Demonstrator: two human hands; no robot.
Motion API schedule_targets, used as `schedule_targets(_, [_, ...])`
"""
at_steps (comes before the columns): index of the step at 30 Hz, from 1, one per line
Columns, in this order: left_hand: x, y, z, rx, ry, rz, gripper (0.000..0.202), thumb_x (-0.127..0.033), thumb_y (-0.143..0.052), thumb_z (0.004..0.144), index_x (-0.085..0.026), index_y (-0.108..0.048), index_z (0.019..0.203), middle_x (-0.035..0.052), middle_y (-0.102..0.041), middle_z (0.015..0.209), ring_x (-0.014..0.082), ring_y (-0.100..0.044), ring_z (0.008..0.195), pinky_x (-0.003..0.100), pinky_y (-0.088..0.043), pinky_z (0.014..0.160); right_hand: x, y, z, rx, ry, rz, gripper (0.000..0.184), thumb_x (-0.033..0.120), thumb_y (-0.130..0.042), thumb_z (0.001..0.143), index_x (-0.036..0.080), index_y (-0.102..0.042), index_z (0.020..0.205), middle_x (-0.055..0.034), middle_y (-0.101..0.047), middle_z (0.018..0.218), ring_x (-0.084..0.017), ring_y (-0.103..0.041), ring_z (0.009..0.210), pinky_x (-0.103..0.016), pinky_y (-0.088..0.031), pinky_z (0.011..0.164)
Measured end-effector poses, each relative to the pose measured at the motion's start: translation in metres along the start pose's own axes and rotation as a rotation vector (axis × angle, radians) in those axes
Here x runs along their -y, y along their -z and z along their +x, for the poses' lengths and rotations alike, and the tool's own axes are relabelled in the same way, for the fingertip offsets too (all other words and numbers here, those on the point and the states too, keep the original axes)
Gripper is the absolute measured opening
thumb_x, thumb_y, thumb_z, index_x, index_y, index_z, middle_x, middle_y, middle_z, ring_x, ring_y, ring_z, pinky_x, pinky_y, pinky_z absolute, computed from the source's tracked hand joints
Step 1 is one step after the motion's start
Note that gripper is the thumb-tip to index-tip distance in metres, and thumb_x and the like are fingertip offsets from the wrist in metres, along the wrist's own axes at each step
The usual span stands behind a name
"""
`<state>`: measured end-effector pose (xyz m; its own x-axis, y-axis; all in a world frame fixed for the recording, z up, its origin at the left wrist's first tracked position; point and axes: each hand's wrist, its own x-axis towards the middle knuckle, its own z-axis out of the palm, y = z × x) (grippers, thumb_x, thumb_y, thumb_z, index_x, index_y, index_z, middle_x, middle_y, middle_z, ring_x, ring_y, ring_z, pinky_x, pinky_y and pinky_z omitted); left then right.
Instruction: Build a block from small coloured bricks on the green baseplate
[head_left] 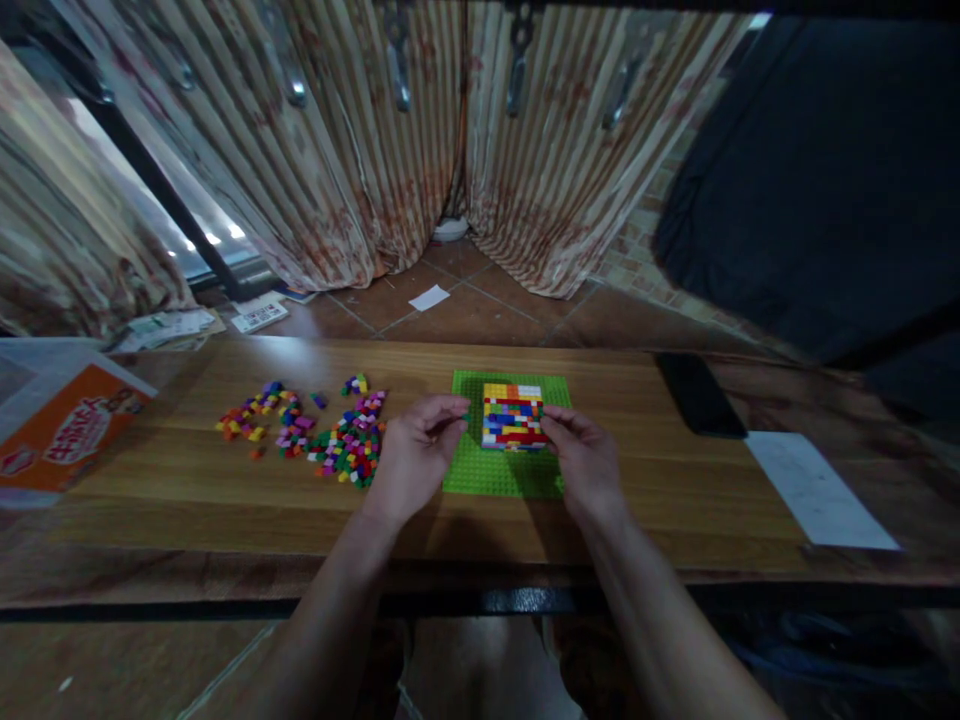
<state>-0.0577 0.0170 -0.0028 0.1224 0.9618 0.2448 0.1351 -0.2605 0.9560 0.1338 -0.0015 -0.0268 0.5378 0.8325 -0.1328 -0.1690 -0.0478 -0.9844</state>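
A block of coloured toy bricks (513, 418) stands on a green studded baseplate (487, 482). Its top shows yellow, orange and white along the far side, with red, blue and mixed bricks nearer. Just left of the block, my left hand (420, 450) pinches a small green brick (466, 411) between thumb and forefinger, apart from the block. My right hand (589, 455) is closed at the block's right edge, its thumb and fingertips against the bricks there. A heap of loose small bricks (349, 440) in many colours lies left of my left hand.
The wooden board (675, 510) carries everything. A black phone (699, 395) and a white sheet (821, 490) lie to the right. At the far left is an orange-and-clear plastic bag (71, 425). Striped curtains (360, 150) hang beyond the board.
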Motion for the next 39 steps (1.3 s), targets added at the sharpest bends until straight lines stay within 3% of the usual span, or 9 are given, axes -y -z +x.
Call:
schedule_targets(10, [-0.006,-0.031,0.005,0.035,-0.244,0.380,0.021,-0.010,-0.057,0.085,-0.021,-0.069,0.099,0.0021,-0.074,0.100,0.0145,-0.070,0.094,0.031,-0.056,0.090,0.000,0.001,-0.001,0.035,-0.012,0.000,0.029,0.037,-0.075,0.061,0.019,-0.071,0.083,-0.0022,-0.073,0.082,-0.018,-0.066,0.076,-0.034,-0.050,0.074])
schedule_targets(21, [-0.004,-0.048,0.008,0.058,-0.336,0.504,0.022,-0.007,-0.058,0.085,-0.021,-0.070,0.097,0.0026,-0.075,0.096,0.0159,-0.070,0.090,0.032,-0.056,0.086,0.005,0.003,-0.002,0.068,-0.046,0.014,0.027,0.036,-0.076,0.061,0.019,-0.071,0.082,-0.0019,-0.073,0.082,-0.017,-0.066,0.078,-0.032,-0.050,0.074])
schedule_targets(26, [-0.006,-0.052,0.009,0.040,-0.305,0.515,0.021,-0.007,-0.059,0.084,-0.022,-0.072,0.092,0.0013,-0.076,0.093,0.0148,-0.070,0.087,0.030,-0.056,0.085,0.006,0.003,-0.004,0.050,-0.034,0.001,0.026,0.036,-0.075,0.061,0.019,-0.071,0.081,-0.0014,-0.073,0.081,-0.017,-0.065,0.076,-0.032,-0.050,0.074])
schedule_targets(33, [-0.007,-0.056,0.008,-0.013,-0.124,0.388,0.019,-0.010,-0.060,0.083,-0.022,-0.073,0.090,-0.0004,-0.077,0.091,0.0144,-0.072,0.085,0.030,-0.057,0.086,0.006,0.003,-0.005,0.052,-0.050,0.000,0.027,0.036,-0.075,0.061,0.019,-0.071,0.082,-0.0015,-0.073,0.082,-0.017,-0.065,0.078,-0.033,-0.049,0.075])
schedule_targets(39, [-0.010,-0.058,0.008,-0.017,-0.064,0.352,0.019,-0.011,-0.060,0.082,-0.022,-0.074,0.088,-0.0011,-0.077,0.090,0.0134,-0.072,0.083,0.028,-0.057,0.084,0.006,0.003,-0.004,0.063,-0.038,-0.021,0.028,0.037,-0.074,0.062,0.019,-0.070,0.083,-0.0024,-0.073,0.085,-0.018,-0.065,0.081,-0.033,-0.049,0.074])
